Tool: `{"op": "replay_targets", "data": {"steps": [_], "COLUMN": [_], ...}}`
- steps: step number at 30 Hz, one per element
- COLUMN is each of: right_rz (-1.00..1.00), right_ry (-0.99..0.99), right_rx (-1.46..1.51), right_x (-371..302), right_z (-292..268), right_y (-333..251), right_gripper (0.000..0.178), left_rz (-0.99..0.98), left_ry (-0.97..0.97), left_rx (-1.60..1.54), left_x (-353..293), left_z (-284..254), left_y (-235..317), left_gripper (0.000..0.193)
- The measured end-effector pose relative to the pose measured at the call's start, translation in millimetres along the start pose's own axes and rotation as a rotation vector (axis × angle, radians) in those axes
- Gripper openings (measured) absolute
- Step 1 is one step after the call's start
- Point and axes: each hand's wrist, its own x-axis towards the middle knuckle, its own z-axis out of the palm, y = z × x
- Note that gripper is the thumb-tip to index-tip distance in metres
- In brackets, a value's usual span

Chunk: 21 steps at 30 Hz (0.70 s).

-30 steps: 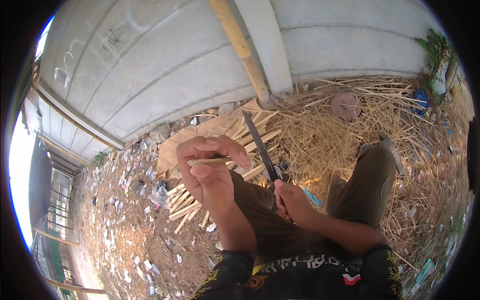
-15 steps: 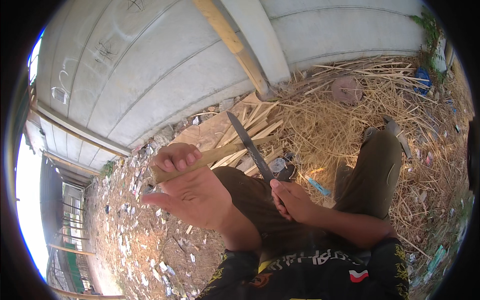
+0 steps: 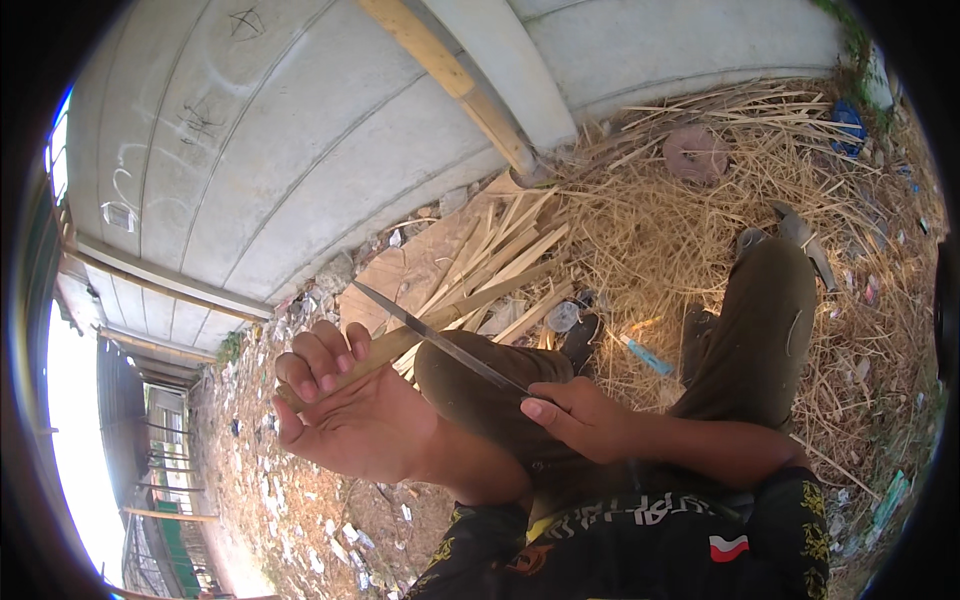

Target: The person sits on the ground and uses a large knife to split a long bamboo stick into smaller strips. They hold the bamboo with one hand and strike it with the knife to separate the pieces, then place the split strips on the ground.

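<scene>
Palm up, my left hand (image 3: 365,430) has its fingers curled over one end of a split bamboo strip (image 3: 470,302), which slants away to the upper right over my left knee. My right hand (image 3: 580,415) is closed round the handle of a long-bladed knife (image 3: 440,343); the handle is mostly hidden by the fingers. The narrow dark blade crosses over the strip just beyond my left fingers, its tip toward the upper left. Whether the blade touches the bamboo I cannot tell.
Beyond my left knee, split bamboo strips (image 3: 515,245) lie on a brown board (image 3: 400,275). Straw-like shavings (image 3: 630,240) cover the ground, with a round reddish stone (image 3: 697,155) and a metal-headed tool (image 3: 805,243) beside my right knee. A bamboo pole (image 3: 450,75) leans against the grey wall (image 3: 300,150).
The knife has swung left and down, so its blade now crosses the bamboo strip at a flatter angle. My right hand has dropped slightly, and my left hand has turned and shifted a little lower.
</scene>
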Motion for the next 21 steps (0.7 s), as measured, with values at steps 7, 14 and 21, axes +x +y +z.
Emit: {"op": "replay_targets", "data": {"steps": [7,14,21], "right_rz": [-0.069,0.229,-0.116], "right_ry": [0.015,0.294,0.075], "right_rx": [-0.213,-0.051,-0.209], "right_x": [-5,13,2], "right_z": [4,-8,-6], "right_y": [-1,28,4], "right_gripper": [0.051,0.048,0.048], "left_rz": [-0.009,0.002,0.014], "left_ry": [-0.056,-0.058,-0.033], "left_rx": [-0.022,0.018,-0.001], "left_x": [-1,-6,-4], "left_z": [1,11,6], "left_y": [-3,-12,-11], "left_gripper": [0.025,0.026,0.026]}}
